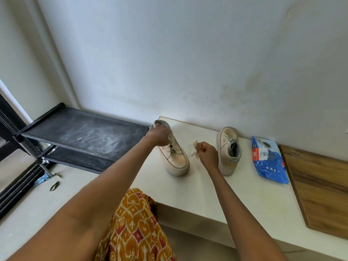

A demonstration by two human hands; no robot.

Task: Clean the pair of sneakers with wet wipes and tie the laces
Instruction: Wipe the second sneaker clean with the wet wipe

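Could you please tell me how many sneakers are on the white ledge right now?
2. One sneaker is at the left, gripped at its collar by the left hand; the other sneaker stands beside the blue wipes pack.

White ledge (207, 196) under two sneakers (176, 155) (228, 149), blue wipes pack (269, 162), wooden board (320, 187).

The blue wipes pack (269, 159) bears what looks like "297".
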